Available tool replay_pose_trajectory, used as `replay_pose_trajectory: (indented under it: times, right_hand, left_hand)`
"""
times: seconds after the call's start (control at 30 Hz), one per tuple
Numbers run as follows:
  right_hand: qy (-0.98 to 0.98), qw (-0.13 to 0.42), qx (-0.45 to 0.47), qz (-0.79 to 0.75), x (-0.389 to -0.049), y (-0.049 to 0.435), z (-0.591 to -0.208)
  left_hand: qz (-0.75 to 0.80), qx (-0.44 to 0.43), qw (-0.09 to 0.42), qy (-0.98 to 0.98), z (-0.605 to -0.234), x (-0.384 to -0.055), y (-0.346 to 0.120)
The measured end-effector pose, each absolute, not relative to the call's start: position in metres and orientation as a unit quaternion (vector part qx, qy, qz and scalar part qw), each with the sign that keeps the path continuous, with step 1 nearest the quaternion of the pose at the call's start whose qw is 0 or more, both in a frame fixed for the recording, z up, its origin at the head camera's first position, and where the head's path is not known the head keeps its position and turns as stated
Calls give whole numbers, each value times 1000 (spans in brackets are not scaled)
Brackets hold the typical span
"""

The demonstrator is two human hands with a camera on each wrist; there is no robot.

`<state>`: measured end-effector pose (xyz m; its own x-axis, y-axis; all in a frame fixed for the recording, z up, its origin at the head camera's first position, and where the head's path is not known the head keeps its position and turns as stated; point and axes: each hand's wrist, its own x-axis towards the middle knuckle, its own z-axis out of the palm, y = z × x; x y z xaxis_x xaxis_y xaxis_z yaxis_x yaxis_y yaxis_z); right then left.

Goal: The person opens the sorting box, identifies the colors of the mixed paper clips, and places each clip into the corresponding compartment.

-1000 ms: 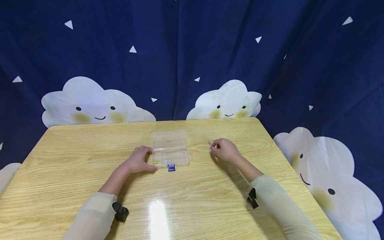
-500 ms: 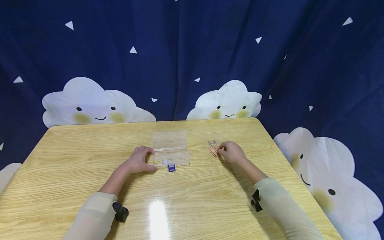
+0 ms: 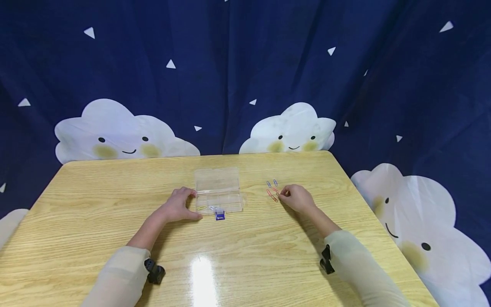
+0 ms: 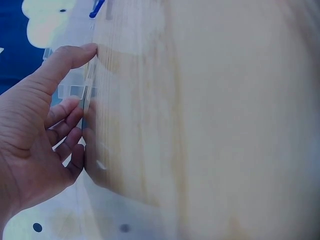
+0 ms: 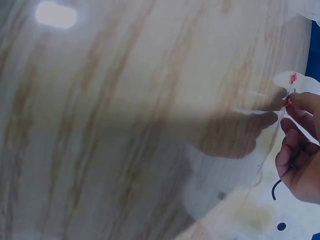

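A clear plastic compartment box (image 3: 229,204) lies on the table with its lid tipped back. Yellow (image 3: 201,207) and white paper clips (image 3: 212,208) lie in its front compartments. My left hand (image 3: 178,205) holds the box's left end, thumb at the front corner and bent fingers along the side. To the right of the box, my right hand (image 3: 298,198) pinches a red paper clip (image 5: 288,101) between thumb and forefinger, low over the table. Beside those fingertips lie several more clips, blue ones (image 3: 269,184) at the back and red ones (image 3: 269,193) nearer.
The box's blue latch (image 3: 220,215) faces front. The wooden table (image 3: 245,256) ends at a dark blue curtain (image 3: 215,64) printed with clouds. A black camera mount sits on each sleeve, left (image 3: 154,271) and right (image 3: 326,259).
My right hand has drawn back slightly to the right and nearer, uncovering the blue and red clips that it hid. The left hand and the box have stayed in place.
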<state>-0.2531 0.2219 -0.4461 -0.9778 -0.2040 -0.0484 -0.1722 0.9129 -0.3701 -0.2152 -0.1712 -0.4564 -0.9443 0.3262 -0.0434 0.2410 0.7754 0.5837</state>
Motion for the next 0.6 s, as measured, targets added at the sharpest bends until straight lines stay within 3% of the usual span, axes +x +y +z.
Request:
replay_pose_trajectory:
  times: [0.6]
  right_hand:
    - [978, 39, -99, -179, -253, 219, -443]
  left_hand:
    - [307, 145, 79, 937, -456, -215, -171]
